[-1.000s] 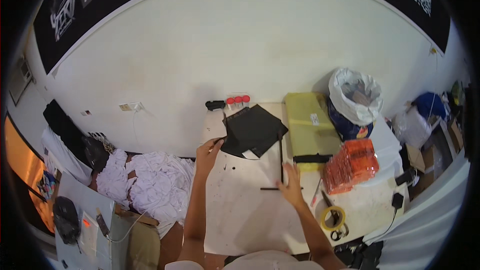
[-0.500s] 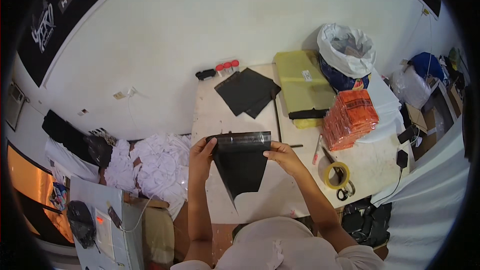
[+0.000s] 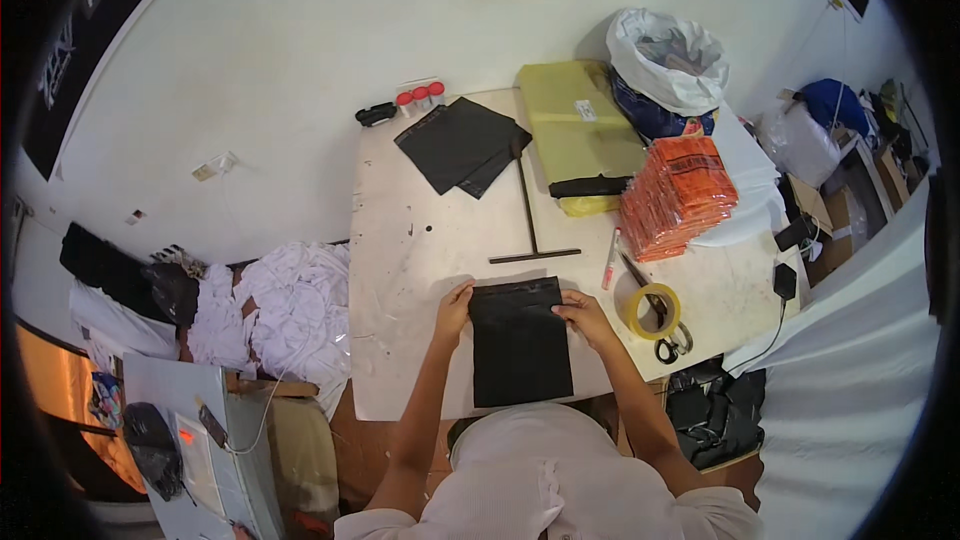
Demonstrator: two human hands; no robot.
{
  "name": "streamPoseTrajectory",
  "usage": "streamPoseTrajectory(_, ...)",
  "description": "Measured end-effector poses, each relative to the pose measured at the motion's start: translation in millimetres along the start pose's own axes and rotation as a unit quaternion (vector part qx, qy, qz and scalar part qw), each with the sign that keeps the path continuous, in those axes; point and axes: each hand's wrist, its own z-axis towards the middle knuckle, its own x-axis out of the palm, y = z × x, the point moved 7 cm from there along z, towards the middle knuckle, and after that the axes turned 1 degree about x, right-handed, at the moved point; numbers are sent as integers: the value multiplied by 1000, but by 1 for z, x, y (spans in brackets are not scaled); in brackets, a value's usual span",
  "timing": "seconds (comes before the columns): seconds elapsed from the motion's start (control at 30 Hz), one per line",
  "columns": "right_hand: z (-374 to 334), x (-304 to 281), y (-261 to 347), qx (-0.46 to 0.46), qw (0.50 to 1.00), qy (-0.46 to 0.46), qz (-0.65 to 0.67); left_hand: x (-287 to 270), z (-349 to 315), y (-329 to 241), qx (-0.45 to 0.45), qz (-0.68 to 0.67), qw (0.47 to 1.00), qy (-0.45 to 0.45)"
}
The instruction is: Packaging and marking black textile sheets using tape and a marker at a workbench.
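Note:
A black plastic bag (image 3: 520, 345) lies flat on the white table (image 3: 400, 250) near its front edge. My left hand (image 3: 455, 306) pinches the bag's upper left corner. My right hand (image 3: 584, 316) grips its upper right corner. Both hands hold the top edge taut. Farther back on the table lies a pile of black bags (image 3: 462, 143).
A black T-shaped bar (image 3: 528, 215) lies mid-table. To the right are a yellow bag stack (image 3: 580, 130), orange packets (image 3: 678, 195), a pen (image 3: 609, 260), a tape roll (image 3: 652, 310) and scissors (image 3: 672, 345). White cloth (image 3: 280, 310) is heaped on the floor at left.
One bag came off the far pile and was brought toward me; it now lies flat at the table's front edge, with both hands on its top corners.

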Motion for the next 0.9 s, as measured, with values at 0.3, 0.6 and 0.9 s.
streamPoseTrajectory(0.3,-14,17,24,-147,988,5,-40,110,-67,-90,395,315,863,-4)
streamPoseTrajectory(0.6,-34,23,21,-160,978,-2,-135,109,-59,-92,365,291,885,-12)
streamPoseTrajectory(0.9,-38,16,13,-124,987,-12,-98,65,-38,-79,292,190,931,-105)
